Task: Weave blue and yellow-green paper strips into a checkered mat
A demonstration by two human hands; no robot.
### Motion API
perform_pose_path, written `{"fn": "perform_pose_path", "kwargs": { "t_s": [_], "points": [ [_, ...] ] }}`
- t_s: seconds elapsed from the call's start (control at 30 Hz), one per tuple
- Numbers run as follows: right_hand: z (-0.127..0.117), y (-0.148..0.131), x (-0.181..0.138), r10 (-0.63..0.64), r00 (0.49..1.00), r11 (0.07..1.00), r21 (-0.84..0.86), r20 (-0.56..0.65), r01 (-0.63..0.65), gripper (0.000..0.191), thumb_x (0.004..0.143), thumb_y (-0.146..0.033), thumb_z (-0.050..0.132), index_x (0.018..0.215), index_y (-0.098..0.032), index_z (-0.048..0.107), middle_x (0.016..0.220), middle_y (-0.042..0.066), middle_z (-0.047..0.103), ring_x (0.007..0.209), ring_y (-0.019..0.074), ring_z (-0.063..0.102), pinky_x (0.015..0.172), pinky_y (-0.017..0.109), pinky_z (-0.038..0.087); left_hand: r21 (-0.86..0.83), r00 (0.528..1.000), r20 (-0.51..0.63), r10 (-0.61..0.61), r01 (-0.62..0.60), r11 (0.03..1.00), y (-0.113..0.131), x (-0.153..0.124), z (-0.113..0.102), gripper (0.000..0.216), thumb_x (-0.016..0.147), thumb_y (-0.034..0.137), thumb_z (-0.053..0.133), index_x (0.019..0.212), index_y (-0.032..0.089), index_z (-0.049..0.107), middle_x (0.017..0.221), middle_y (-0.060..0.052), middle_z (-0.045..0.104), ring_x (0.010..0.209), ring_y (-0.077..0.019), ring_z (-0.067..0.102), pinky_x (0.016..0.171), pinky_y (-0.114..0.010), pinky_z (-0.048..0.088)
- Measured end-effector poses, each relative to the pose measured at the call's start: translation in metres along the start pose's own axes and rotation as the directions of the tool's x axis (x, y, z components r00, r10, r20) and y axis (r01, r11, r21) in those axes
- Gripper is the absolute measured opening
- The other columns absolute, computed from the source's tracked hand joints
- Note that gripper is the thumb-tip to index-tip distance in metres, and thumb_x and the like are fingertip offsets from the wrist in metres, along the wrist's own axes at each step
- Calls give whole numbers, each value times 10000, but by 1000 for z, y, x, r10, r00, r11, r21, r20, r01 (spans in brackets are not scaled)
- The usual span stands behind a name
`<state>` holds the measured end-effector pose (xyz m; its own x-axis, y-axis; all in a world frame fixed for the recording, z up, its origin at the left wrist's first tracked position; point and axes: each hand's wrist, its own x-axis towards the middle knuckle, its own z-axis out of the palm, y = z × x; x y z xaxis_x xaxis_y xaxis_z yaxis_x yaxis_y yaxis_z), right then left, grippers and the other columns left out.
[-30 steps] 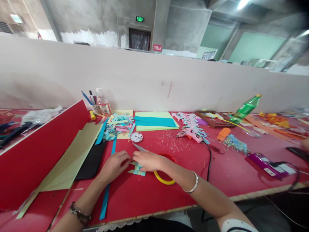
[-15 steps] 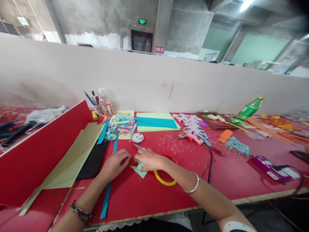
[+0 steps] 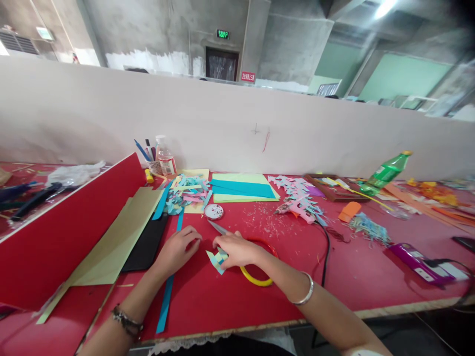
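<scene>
holding a small woven paper piece [image 3: 215,261] at its right-hand edge, the right hand [image 3: 235,249] is positioned over the tabletop [image 3: 222,301]. the right grip is drawn in on the piece, with the thumb on the near side and the curled fingers on the far side; the part beneath the palm is hidden. the piece shows interlaced pale yellow-green and light blue bands, lies between the two hands and has a pointed end directed left.

the left hand [image 3: 181,247] is set just left of the piece and apart from it. its grip is loosely curled, with a gap between thumb and forefinger, and no item is visible in it. a long blue strip [image 3: 165,306] passes beneath the left hand and wrist.

scissors lie below the right hand: the blade [image 3: 218,227] projects beyond the knuckles, and the red and yellow handles [image 3: 259,283] emerge beside the wrist. a round lid [image 3: 214,211] rests just beyond the blade tip.

left of the left forearm, a yellow-green sheet [image 3: 115,237] partly overlaps a black flat board [image 3: 148,244]. a pile of cut paper strips [image 3: 187,190] is located beyond the hands; a pink glue gun [image 3: 301,208] lies farther right.
</scene>
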<state>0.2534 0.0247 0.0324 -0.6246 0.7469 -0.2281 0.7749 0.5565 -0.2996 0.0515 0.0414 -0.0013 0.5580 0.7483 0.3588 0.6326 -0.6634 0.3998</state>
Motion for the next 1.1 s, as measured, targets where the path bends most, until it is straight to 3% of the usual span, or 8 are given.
{"fn": "perform_pose_path", "kwargs": {
  "t_s": [0.2, 0.33, 0.47, 0.53, 0.67, 0.8, 0.97, 1.1],
  "points": [
    [2, 7, 5, -53, 998, 997, 48, -37, 55, 322, 633, -307, 659, 924, -195, 581, 1001, 69, 541, 976, 235, 482, 780, 363, 366, -9, 1000, 9, 2, -2, 1000, 1, 1, 0, 187, 823, 219, 389, 828, 185, 573, 843, -51, 550, 765, -143, 540, 704, -251, 431],
    [-4, 8, 2, -64, 982, 965, 239, -179, 106, 112, 702, -197, 596, 809, -172, 618, 838, 26, 594, 783, 143, 542, 702, 253, 389, -67, 1000, 20, -18, 19, 998, 8, 1, -3, 194, 838, 241, 379, 841, 180, 563, 846, -50, 553, 773, -145, 536, 716, -263, 430],
    [-8, 9, 0, 61, 890, 875, 453, -452, 170, 82, 725, -217, 582, 731, -146, 621, 775, 21, 590, 697, 110, 538, 641, 208, 397, -266, 999, 40, -27, 37, 963, 15, 1, -6, 178, 835, 290, 413, 886, 175, 539, 881, -51, 577, 822, -150, 541, 758, -273, 431],
    [-6, 8, 1, 165, 831, 809, 555, -531, 194, 130, 731, -269, 577, 739, -147, 618, 727, 15, 588, 644, 109, 537, 603, 212, 403, -378, 998, 24, -56, 61, 924, 17, 2, -6, 187, 809, 308, 460, 917, 170, 527, 907, -51, 586, 834, -152, 547, 767, -275, 437],
    [3, 0, 5, 318, 792, 576, 769, -522, 276, 217, 723, -358, 568, 800, -157, 591, 617, -10, 561, 539, 121, 570, 517, 218, 422, -529, 980, -32, -196, 150, 835, 21, 6, -2, 263, 746, 335, 541, 937, 157, 527, 924, -53, 602, 865, -172, 554, 801, -300, 431],
    [7, -12, 7, 293, 820, 408, 840, -491, 357, 233, 707, -388, 567, 784, -168, 559, 729, 6, 580, 579, 145, 617, 514, 233, 462, -650, 952, 15, -306, 242, 721, 31, 9, 0, 257, 742, 385, 526, 839, 148, 551, 792, -33, 625, 750, -167, 577, 712, -286, 455],
    [11, -16, 8, 268, 820, 479, 808, -506, 343, 196, 707, -358, 565, 769, -172, 550, 714, 6, 587, 641, 144, 600, 605, 253, 479, -626, 922, -15, -387, 293, 723, 40, 5, -9, 290, 746, 420, 497, 778, 138, 552, 682, -12, 590, 681, -153, 548, 661, -260, 440],
    [14, -7, 4, 274, 828, 472, 818, -490, 328, 151, 717, -323, 541, 735, -173, 534, 651, -7, 560, 563, 118, 561, 565, 243, 464, -506, 889, -50, -454, 370, 779, 23, -6, -36, 316, 733, 453, 486, 779, 146, 544, 713, -3, 585, 674, -146, 526, 630, -235, 418]
  ]
}}
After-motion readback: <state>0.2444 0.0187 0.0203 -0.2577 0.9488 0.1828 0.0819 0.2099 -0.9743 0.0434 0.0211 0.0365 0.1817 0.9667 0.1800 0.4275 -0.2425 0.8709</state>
